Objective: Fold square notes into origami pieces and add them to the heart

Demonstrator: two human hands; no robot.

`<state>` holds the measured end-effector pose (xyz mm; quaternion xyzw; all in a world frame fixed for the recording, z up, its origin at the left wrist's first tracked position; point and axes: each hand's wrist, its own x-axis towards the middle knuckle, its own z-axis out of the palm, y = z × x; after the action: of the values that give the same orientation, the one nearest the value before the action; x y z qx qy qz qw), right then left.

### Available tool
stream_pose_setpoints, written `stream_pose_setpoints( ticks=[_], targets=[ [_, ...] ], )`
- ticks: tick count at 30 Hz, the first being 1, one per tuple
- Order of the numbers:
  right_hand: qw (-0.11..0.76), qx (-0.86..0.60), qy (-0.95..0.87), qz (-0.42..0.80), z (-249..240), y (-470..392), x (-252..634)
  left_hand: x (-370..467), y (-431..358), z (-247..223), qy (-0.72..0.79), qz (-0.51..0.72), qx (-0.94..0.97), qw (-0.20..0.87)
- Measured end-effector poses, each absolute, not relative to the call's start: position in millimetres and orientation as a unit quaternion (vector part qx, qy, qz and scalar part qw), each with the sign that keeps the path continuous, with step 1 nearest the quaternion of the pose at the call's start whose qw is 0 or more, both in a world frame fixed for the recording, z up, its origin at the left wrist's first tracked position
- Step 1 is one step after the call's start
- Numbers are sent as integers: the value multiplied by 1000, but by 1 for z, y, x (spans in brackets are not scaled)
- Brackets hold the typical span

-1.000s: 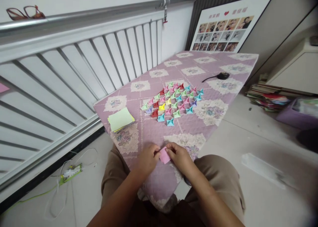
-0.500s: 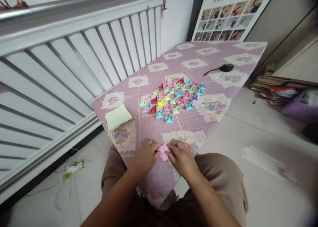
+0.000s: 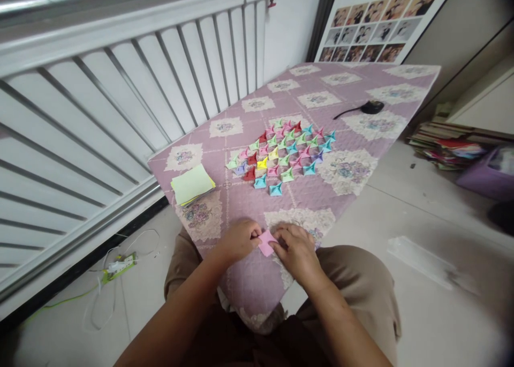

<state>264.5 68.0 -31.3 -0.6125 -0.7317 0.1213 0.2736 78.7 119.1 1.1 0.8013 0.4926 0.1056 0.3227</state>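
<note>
Between my two hands is a small folded square of pink paper (image 3: 266, 244), turned with a corner toward me, just over the near part of the table. My left hand (image 3: 240, 240) pinches its left corner with thumb and fingers. On the other side, my right hand (image 3: 294, 247) grips the right corner between thumb and fingertips. Beyond them, several small folded paper shapes (image 3: 286, 151) in red, pink, green, yellow, blue and purple stand in slanting rows. To the left lies a stack of paper sheets (image 3: 193, 184), pale green on top with yellow beneath.
A purple flowered cloth covers the table (image 3: 244, 195), whose near corner points between my knees. A black object with a cable (image 3: 371, 107) lies toward the far right. The white radiator (image 3: 120, 99) runs along the left edge. A power strip (image 3: 119, 267) is on the floor.
Both hands keep hold of the pink paper, and its orientation has shifted slightly. The whole view has moved a little; the folded shapes and the stack lie as before.
</note>
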Motion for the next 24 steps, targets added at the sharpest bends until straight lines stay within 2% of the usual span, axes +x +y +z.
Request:
stream_pose_setpoints(
  ticks=[24],
  targets=[
    [249, -573, -778, 62, -34, 67, 265, 74, 124, 0, 425, 71, 862, 266]
  ],
)
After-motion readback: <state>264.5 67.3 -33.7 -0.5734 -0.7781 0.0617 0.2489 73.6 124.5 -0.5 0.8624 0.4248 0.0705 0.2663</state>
